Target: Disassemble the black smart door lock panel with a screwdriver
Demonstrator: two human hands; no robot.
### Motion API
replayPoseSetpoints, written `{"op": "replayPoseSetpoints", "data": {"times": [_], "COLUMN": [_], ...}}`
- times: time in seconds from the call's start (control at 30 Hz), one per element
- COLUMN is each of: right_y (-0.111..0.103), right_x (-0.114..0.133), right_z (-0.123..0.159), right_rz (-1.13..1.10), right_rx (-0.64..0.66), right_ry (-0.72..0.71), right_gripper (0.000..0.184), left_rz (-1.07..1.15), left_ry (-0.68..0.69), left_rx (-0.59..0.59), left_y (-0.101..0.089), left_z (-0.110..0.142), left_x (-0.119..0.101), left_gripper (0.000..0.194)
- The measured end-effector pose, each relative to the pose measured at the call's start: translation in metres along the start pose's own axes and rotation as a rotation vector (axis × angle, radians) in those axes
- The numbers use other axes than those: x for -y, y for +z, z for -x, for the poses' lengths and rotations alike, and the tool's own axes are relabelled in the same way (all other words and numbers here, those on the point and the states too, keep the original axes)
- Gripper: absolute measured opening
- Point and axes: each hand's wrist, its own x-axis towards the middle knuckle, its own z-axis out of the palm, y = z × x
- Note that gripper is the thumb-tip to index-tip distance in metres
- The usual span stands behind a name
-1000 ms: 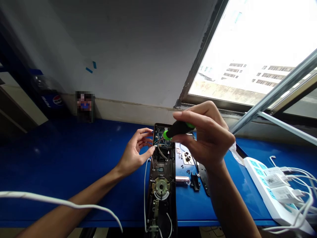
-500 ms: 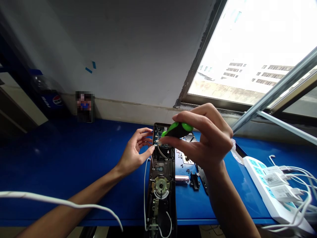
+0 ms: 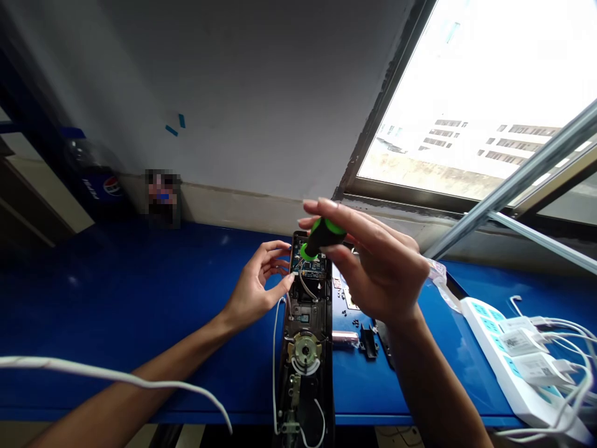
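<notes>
An opened long black electronic device housing, shaped like a door-lock panel, lies lengthwise in front of me and reaches past the table's near edge. At its far end sits a circuit board with thin wires; nearer is a round metal mechanism. My left hand grips the housing's left edge by the board, thumb at the board's near corner. In my right hand is a screwdriver with a green and black handle, held between thumb and fingers over the board. Its tip cannot be made out.
Right of the housing lie a pink cylinder, a black plastic bracket and several small screws. A white power strip with plugged-in chargers stands farther right. A white cable crosses the left foreground. A Pepsi bottle stands back left.
My right hand has turned and shifted slightly left, its fingers straighter. The screwdriver handle has swung from nearly sideways to more upright over the board. My left hand keeps its place on the housing.
</notes>
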Motion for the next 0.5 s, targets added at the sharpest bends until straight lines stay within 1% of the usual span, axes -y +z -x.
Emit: {"op": "replayPoseSetpoints", "data": {"times": [0.07,0.13,0.2,0.27,0.3,0.33,0.43,0.5], "right_y": [-0.002,-0.002,-0.001,-0.001,-0.001,-0.001,-0.003,-0.003], "right_x": [0.001,0.001,-0.001,-0.003,-0.005,-0.007,-0.011,-0.01], "right_z": [-0.001,-0.001,0.0,0.0,0.0,0.0,0.0,-0.001], "right_rz": [0.041,0.087,0.067,-0.003,-0.031,-0.042,0.011,0.033], "right_rx": [-0.049,-0.087,-0.042,0.031,0.045,0.031,-0.083,-0.095], "right_ry": [-0.04,-0.037,-0.001,0.026,0.024,0.013,-0.033,-0.033], "right_gripper": [0.046,0.041,0.038,0.045,0.047,0.048,0.046,0.04], "left_rz": [0.006,0.006,-0.002,-0.009,-0.011,-0.01,-0.002,-0.003], "left_ry": [-0.003,-0.007,-0.007,-0.005,-0.003,-0.002,-0.004,-0.011], "left_rx": [0.004,0.001,-0.003,-0.006,-0.006,-0.002,0.013,0.012], "left_y": [0.0,0.0,0.0,0.0,0.0,0.0,-0.001,-0.001], "left_z": [0.0,0.0,0.0,0.0,0.001,0.001,0.001,0.001], "left_x": [0.0,0.0,0.0,0.001,0.001,0.001,0.001,0.0], "left_gripper": [0.049,0.048,0.048,0.048,0.048,0.048,0.048,0.048]}}
